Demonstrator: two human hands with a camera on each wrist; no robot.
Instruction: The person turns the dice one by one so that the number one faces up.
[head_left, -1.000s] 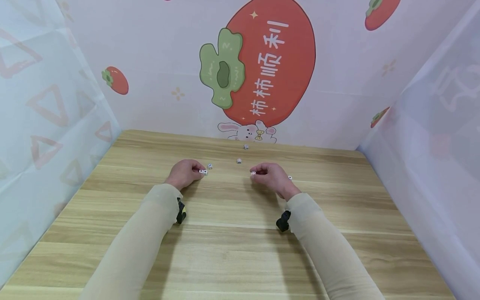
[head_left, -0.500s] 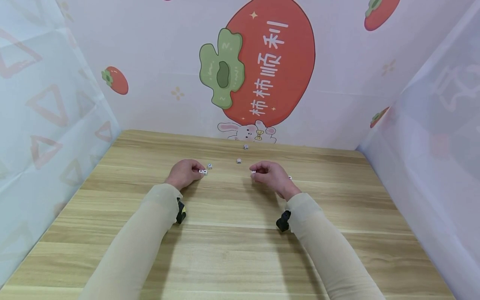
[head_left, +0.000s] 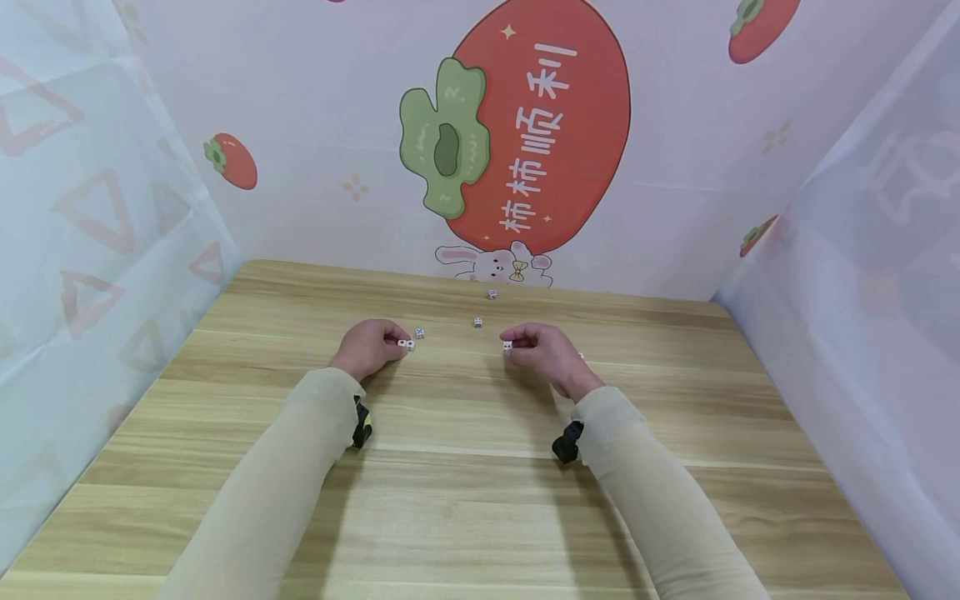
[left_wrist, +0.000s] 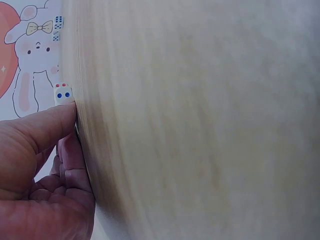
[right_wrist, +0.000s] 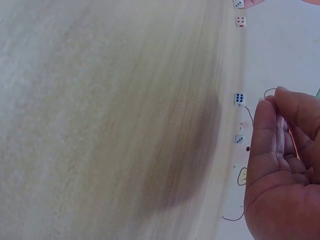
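My left hand rests low over the wooden table, thumb and fingertips pinching at a pair of small white dice set side by side. In the left wrist view one die shows at the thumb tip, two blue dots facing the camera. My right hand pinches another white die between thumb and fingers, raised a little over the table; its fingertips hide that die in the right wrist view. A loose die lies just beyond the left fingertips.
Two more dice lie farther back, one in the middle and one near the back wall. A partly hidden die sits behind the right wrist. Printed cloth walls enclose the table at the back and sides.
The die between the right fingertips has turned slightly and shows a different face; the right fingers shifted a little. The left hand and the loose dice stay where they were.
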